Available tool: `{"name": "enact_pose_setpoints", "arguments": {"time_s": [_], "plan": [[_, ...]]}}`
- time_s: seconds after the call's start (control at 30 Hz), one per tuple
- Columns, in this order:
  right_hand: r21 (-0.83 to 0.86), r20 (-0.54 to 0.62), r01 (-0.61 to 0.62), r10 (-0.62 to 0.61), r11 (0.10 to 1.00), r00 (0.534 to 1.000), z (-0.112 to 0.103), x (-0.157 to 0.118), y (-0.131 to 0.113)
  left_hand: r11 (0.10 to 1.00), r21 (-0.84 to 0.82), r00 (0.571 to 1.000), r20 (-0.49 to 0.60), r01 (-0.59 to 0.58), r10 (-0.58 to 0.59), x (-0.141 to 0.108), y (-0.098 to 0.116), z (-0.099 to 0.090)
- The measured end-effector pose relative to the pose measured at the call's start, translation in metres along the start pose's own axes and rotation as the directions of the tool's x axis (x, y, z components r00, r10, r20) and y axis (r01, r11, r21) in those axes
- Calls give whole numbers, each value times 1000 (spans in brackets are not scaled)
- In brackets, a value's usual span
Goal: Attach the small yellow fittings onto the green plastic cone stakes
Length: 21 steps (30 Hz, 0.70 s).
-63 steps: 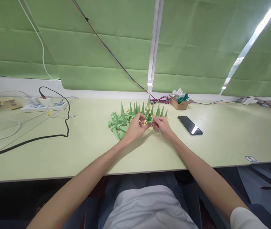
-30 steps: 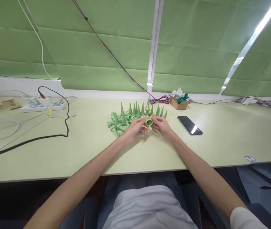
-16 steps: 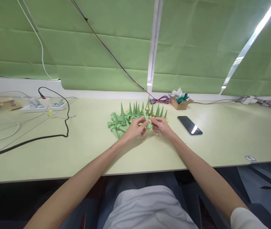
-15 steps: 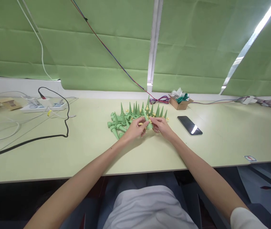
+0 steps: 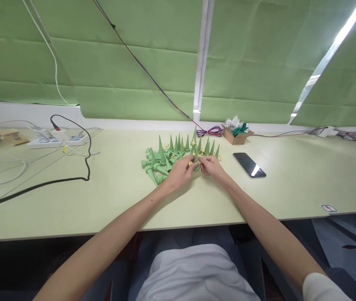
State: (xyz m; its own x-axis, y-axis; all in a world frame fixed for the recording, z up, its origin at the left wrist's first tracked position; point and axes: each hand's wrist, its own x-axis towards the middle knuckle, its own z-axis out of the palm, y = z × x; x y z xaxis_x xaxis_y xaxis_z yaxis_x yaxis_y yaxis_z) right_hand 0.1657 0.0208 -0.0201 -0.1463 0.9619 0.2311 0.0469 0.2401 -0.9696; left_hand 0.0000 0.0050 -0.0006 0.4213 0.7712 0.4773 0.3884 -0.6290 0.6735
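Green blinds [image 5: 128,62] hang behind our pale surface [image 5: 278,196]. Our left hand [image 5: 179,171] and right hand [image 5: 212,167] pinch one green cone [image 5: 196,157] low down from either side, tip up, probably because opposed grips steady so slim a piece. Yellow bits [image 5: 191,163] show beside our fingers. Beyond, more cones [image 5: 171,144] stand upright, likely since their wide ends serve as feet, while a looser heap [image 5: 159,167] lies to our left. We have the phone [image 5: 249,165] off right, seemingly out of our way.
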Motion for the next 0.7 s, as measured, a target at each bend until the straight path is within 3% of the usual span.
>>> {"name": "enact_pose_setpoints", "arguments": {"time_s": [0.2,0.33,0.47,0.57,0.7], "plan": [[109,-12,-27,29,994,1000,3,2,1,999,40,999,-50,21,-19,3,-3,0],[132,3,10,-10,991,1000,5,-1,-3,996,82,993,-112,43,-33,3,-6,1],[125,-65,76,-68,989,996,5,0,-2,993,48,980,-169,110,-100,2,-5,0],[126,-98,130,-118,984,988,4,2,2,968,-113,967,-100,224,-235,4,-3,-2],[83,-79,166,-159,983,984,4,3,5,838,-365,912,100,407,-399,8,-2,-1]]}}
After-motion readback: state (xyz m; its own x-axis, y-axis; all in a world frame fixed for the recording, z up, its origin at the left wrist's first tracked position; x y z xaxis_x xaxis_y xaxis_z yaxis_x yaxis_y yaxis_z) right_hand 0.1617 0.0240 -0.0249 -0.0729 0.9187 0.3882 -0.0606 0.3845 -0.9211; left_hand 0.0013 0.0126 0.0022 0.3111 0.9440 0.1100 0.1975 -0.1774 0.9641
